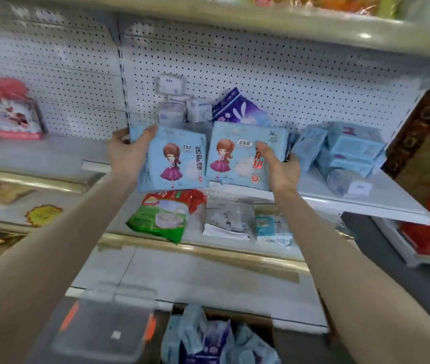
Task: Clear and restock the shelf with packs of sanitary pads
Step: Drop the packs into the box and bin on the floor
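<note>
My left hand (127,151) grips the left edge of a light-blue pad pack (174,164) printed with a cartoon girl, held just in front of the white shelf (382,203). Beside it, my right hand (279,166) holds a second matching pad pack (237,156) by its right side, thumb on its face; its lower edge is at the shelf's front. Behind them stand small pale packs (173,111) and a dark purple pack (237,107). A heap of light-blue packs (345,151) lies on the shelf to the right.
A box of more pad packs (208,340) sits on the floor below. The lower shelf holds a green-and-red bag (166,216) and small packets (274,227). A pink box (11,114) stands on the left shelf. A clear lidded container (103,329) lies bottom left.
</note>
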### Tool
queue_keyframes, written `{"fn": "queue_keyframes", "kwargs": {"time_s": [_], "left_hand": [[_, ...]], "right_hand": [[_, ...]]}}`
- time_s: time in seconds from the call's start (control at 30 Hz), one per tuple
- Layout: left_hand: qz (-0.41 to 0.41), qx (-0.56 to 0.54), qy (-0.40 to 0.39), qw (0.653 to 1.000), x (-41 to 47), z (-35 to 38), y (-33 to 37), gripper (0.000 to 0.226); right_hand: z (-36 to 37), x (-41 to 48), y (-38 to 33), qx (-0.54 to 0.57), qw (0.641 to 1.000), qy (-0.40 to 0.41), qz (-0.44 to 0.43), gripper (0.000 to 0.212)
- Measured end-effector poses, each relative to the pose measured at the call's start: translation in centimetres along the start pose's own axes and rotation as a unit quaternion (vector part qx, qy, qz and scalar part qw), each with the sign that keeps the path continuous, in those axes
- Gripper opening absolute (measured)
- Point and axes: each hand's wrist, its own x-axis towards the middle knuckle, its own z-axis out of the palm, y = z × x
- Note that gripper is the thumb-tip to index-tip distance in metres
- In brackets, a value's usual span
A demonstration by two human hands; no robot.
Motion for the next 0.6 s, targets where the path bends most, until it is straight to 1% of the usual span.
{"fn": "queue_keyframes", "kwargs": {"time_s": [0.07,0.1,0.13,0.17,0.23,0.27,0.3,0.37,0.4,0.43,0.5,0.53,0.6], "left_hand": [[-0.003,0.007,-0.028,1.000,-4.3,1.0,0.2,0.036],[-0.014,0.019,-0.035,0.999,-7.0,1.7,0.0,0.030],[-0.023,0.025,-0.039,0.999,-7.6,1.6,0.0,0.027],[-0.033,0.030,-0.045,0.998,-8.8,1.9,-0.3,0.029],[-0.058,0.037,-0.065,0.996,-11.0,2.7,-1.2,0.045],[-0.065,0.041,-0.079,0.994,-12.1,3.2,-1.6,0.048],[-0.067,0.049,-0.090,0.992,-13.0,3.7,-2.1,0.045],[-0.085,0.084,-0.100,0.988,-14.5,4.4,-3.5,0.030],[-0.092,0.100,-0.112,0.984,-15.2,4.7,-4.4,0.027],[-0.094,0.114,-0.121,0.982,-15.7,4.9,-5.7,0.027],[-0.110,0.142,-0.130,0.975,-16.6,4.9,-8.7,0.026],[-0.132,0.162,-0.136,0.968,-17.2,4.7,-10.7,0.030],[-0.175,0.202,-0.153,0.951,-18.3,4.1,-14.1,0.050]], "right_hand": [[-3.9,-1.6,0.8,-0.011,1.000,0.001,0.014,0.062],[-6.4,-2.9,1.1,-0.026,0.999,0.001,0.022,0.064],[-7.1,-3.1,1.6,-0.026,0.999,-0.001,0.026,0.063],[-8.5,-3.7,2.0,-0.035,0.999,0.004,0.033,0.061],[-11.4,-4.1,2.7,-0.047,0.998,0.009,0.046,0.059],[-12.6,-4.2,3.3,-0.048,0.997,0.009,0.060,0.059],[-13.7,-4.5,3.9,-0.044,0.997,0.014,0.068,0.059],[-15.5,-5.0,5.9,-0.053,0.994,0.036,0.083,0.062],[-16.1,-5.3,6.9,-0.062,0.993,0.045,0.090,0.063],[-16.6,-5.7,8.2,-0.073,0.991,0.047,0.099,0.066],[-17.1,-6.3,10.8,-0.108,0.984,0.048,0.130,0.085],[-17.4,-6.8,12.8,-0.132,0.978,0.052,0.155,0.094],[-18.0,-7.9,15.8,-0.152,0.969,0.049,0.187,0.097]]}}
